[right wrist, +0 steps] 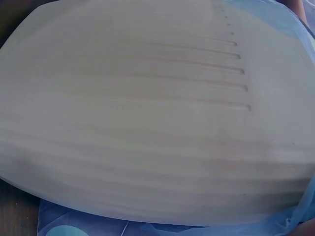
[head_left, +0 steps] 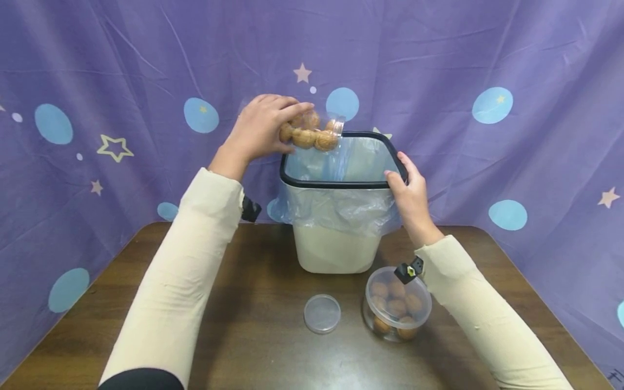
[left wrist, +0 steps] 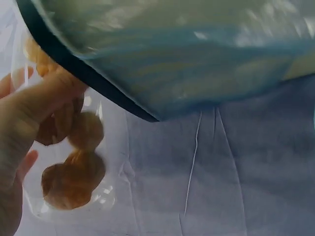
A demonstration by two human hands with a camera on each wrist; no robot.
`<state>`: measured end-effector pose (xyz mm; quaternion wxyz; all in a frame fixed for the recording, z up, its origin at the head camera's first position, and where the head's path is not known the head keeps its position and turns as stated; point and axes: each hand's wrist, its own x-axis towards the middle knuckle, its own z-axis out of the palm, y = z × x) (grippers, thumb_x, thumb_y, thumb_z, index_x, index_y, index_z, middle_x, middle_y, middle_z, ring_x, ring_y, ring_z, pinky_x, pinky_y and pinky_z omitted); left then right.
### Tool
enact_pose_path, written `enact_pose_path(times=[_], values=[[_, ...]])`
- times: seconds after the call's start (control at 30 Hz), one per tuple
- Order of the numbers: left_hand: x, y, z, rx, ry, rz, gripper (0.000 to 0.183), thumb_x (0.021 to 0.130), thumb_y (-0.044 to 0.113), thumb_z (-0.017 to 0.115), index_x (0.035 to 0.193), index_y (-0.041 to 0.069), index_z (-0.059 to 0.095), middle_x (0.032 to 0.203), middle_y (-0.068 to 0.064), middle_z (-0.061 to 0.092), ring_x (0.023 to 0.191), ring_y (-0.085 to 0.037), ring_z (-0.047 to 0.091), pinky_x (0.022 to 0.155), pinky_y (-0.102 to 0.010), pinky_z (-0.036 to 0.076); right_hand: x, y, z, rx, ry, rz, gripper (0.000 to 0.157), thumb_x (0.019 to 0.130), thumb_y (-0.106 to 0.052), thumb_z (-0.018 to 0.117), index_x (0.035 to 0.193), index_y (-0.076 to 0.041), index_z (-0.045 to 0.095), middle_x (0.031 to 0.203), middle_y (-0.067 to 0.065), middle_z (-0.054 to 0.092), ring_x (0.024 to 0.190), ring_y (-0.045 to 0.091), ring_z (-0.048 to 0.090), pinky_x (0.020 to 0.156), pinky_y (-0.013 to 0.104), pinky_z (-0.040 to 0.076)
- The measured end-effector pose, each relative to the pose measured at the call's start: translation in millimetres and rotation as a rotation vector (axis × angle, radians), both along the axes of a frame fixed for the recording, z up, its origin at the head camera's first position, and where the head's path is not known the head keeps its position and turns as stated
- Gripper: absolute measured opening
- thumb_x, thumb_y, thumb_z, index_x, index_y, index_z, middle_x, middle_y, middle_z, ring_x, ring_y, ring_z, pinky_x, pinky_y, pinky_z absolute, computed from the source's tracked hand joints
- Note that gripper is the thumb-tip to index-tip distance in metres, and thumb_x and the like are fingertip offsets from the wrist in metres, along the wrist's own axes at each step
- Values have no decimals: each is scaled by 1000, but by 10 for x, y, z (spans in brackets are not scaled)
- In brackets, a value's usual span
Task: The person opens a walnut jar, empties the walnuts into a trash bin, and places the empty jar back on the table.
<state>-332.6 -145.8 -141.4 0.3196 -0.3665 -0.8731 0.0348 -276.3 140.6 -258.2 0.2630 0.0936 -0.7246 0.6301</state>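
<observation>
My left hand (head_left: 265, 127) holds a clear plastic jar (head_left: 339, 124) of walnuts (head_left: 314, 139), tipped on its side. The jar's mouth points right, over the left part of the bin's black rim (head_left: 336, 184). In the left wrist view, several walnuts (left wrist: 71, 182) lie inside the clear wall, close to the rim. My right hand (head_left: 413, 197) grips the right side of the rim, thumb on top. Below is the white trash bin (head_left: 336, 252), lined with a thin bluish plastic bag (head_left: 336, 208) folded over its outside. The bin's pale wall (right wrist: 147, 123) fills the right wrist view.
On the brown wooden table (head_left: 253, 336), a round clear lid (head_left: 322, 313) lies in front of the bin. To its right stands a lidded clear tub (head_left: 397, 306) with several walnuts inside, beneath my right wrist. A purple patterned curtain (head_left: 414, 65) hangs behind.
</observation>
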Motion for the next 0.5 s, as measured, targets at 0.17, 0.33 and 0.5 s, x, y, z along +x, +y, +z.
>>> enact_pose_path(times=[0.17,0.33,0.5], values=[[19,2,11,-8,-34,14,86,62,26,88,138,21,48,130,-12,55,121,-34,47,107,-46,30,1,-6,1,-14,8,14,60,84,-15,53,140,4,39,142,18,43,128,25,42,108,29,32],[11,3,-5,-30,-31,52,85,62,26,88,137,21,49,130,-12,55,121,-34,47,107,-46,31,2,0,-3,-7,3,15,60,85,-16,53,141,3,39,143,17,43,128,23,41,109,29,31],[4,38,-7,-70,-29,32,84,63,25,88,137,20,49,130,-12,55,122,-33,46,107,-46,30,-5,10,-11,3,-1,4,60,85,-17,53,141,2,39,143,15,43,128,19,40,109,28,30]])
